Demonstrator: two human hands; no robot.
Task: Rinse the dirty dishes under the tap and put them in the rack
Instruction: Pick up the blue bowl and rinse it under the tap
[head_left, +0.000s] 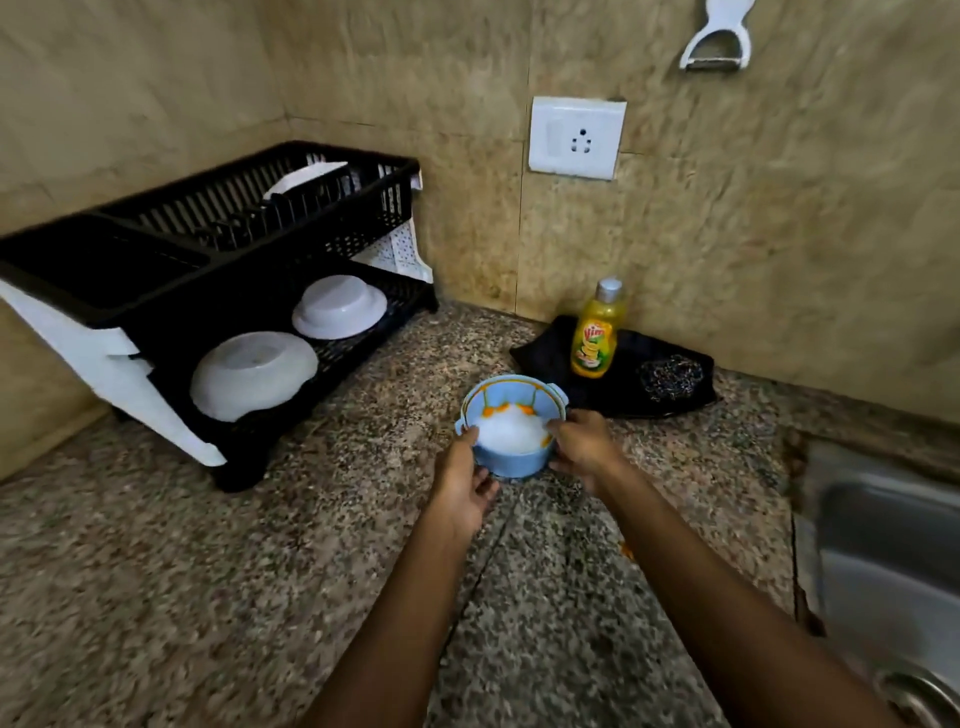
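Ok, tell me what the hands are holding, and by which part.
Both hold the blue bowl: the left hand grips its left wall and rim, the right hand its right rim. White foam fills it.

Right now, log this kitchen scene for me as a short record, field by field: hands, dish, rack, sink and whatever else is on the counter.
left hand: grips the near left side of the blue bowl
right hand: holds the bowl's right rim
blue bowl: on the granite counter, white foam and orange streaks inside
rack: two white bowls upside down on the lower tier
sink: far right, tap not in view
black tray: holds the soap bottle and a scrubber
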